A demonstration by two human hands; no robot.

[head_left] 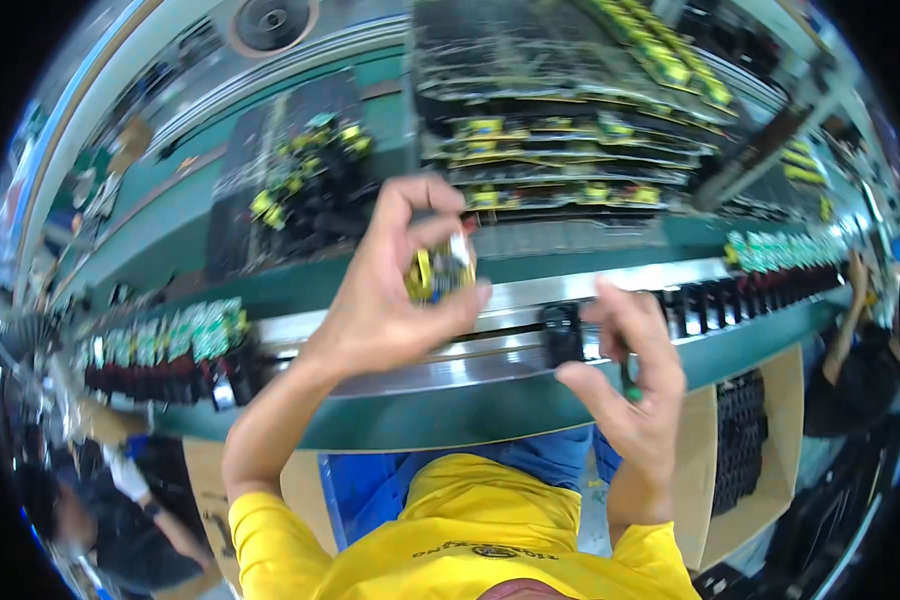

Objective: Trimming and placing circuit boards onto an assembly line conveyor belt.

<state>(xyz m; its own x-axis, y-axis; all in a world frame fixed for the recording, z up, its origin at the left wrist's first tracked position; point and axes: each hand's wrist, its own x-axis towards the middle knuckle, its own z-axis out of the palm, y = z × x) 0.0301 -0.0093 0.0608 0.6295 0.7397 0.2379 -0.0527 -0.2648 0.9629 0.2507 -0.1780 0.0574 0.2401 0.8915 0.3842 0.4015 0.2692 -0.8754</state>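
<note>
A small circuit board (pixel 438 272) with yellow and silver parts is gripped between the thumb and fingers of my left hand (pixel 385 290), above the metal rail (pixel 400 365). My right hand (pixel 635 370) is open, thumb and fingers apart, just right of a black plastic housing (pixel 562 336) standing on the rail. Its fingertips are close to the housing; blur hides whether they touch it. A small green and dark spot shows by the right palm, too unclear to name.
Rows of black housings with green boards stand along the rail at left (pixel 185 340) and right (pixel 780 270). Behind are stacked trays of yellow-topped boards (pixel 560 150) and a dark tray with a loose pile (pixel 305 170). A cardboard box (pixel 785 430) sits low right. Co-workers are at both sides.
</note>
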